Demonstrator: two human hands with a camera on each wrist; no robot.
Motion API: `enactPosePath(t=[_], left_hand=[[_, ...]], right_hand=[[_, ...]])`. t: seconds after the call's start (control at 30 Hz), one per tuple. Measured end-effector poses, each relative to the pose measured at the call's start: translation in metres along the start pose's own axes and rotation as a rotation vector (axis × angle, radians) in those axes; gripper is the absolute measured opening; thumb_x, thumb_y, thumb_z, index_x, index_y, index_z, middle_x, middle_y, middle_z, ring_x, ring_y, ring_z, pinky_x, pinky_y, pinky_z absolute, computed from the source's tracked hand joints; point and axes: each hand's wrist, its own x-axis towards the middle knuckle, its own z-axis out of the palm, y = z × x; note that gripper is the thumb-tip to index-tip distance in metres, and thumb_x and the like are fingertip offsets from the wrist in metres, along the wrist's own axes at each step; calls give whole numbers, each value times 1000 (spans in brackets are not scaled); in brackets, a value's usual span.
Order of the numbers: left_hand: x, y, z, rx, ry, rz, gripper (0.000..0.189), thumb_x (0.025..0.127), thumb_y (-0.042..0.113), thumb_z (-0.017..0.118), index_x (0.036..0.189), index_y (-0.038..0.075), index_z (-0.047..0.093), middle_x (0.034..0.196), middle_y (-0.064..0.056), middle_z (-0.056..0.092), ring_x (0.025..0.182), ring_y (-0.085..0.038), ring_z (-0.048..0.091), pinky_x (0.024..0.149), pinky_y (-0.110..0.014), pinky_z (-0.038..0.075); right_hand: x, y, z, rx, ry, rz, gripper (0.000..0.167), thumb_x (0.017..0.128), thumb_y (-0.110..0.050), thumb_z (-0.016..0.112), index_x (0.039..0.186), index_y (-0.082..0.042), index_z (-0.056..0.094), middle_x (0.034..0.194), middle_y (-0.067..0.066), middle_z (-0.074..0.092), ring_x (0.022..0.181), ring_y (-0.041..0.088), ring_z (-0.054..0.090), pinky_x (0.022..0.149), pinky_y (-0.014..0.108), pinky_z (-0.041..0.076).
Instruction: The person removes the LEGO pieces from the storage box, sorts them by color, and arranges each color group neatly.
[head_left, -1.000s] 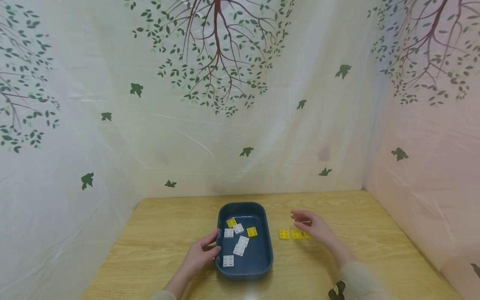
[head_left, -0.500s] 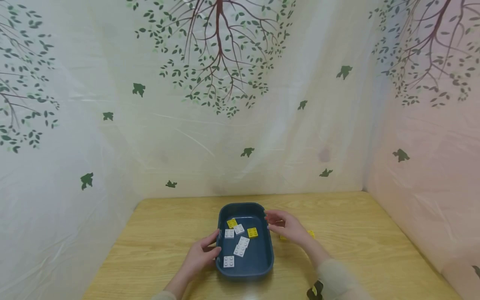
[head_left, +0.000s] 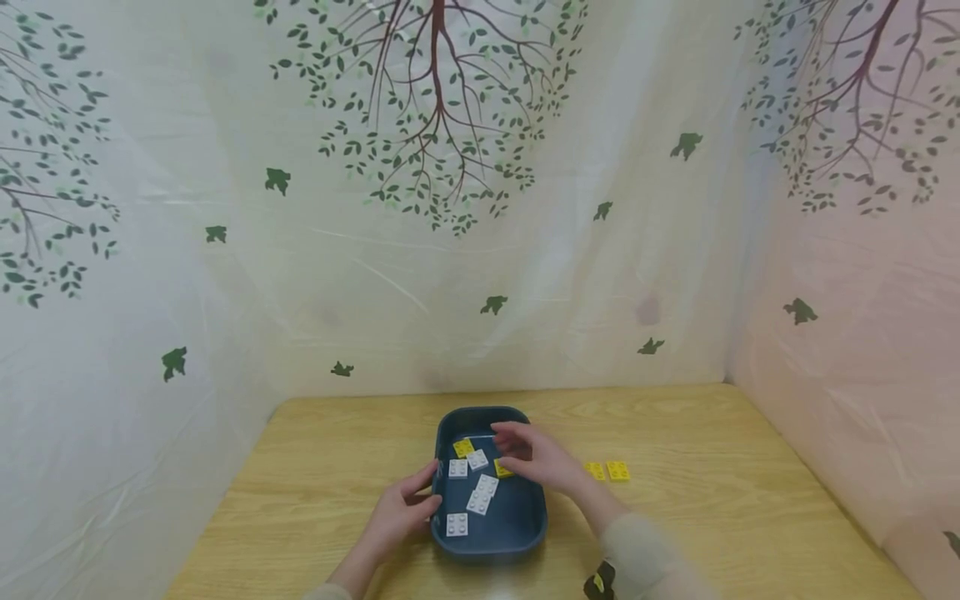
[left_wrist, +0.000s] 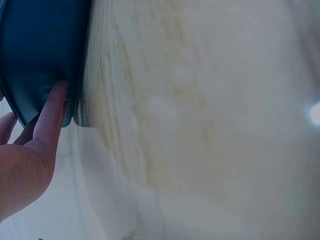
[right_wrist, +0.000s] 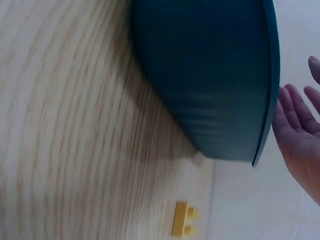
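A dark blue tray (head_left: 491,550) stands on the table, with white toy bricks (head_left: 457,524) and two yellow bricks inside. My left hand (head_left: 397,511) holds the tray's left side at the rim; in the left wrist view, a finger lies along the outer wall. My right hand (head_left: 543,458) hangs over the tray's right rim with its fingers loosely bent and nothing between them. Just under its thumb is a partly covered yellow brick (head_left: 502,469). Another yellow brick (head_left: 462,448) lies near the tray's far left, beside a white brick (head_left: 477,459).
On the wooden table (head_left: 697,500) right of the tray, a yellow brick (head_left: 618,471) lies beside a second, partly covered by the right forearm. A light curtain (head_left: 360,333) printed with trees and birds hangs behind the table.
My right hand has moved left, from above the row of yellow bricks on the table to over the tray. My left hand and the tray have stayed in place.
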Motion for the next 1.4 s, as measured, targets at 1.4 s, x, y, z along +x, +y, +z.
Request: enactPosePath(t=[1.4], left_hand=[[-6, -1, 4, 9, 11, -7, 59, 94, 14, 67, 149, 9, 44, 147, -29, 42, 119, -42, 58, 85, -39, 58]], right_hand=[[5, -1, 74, -343, 7, 372, 92, 83, -33, 79, 152, 2, 31, 153, 36, 23, 139, 57, 18, 110, 68, 24]])
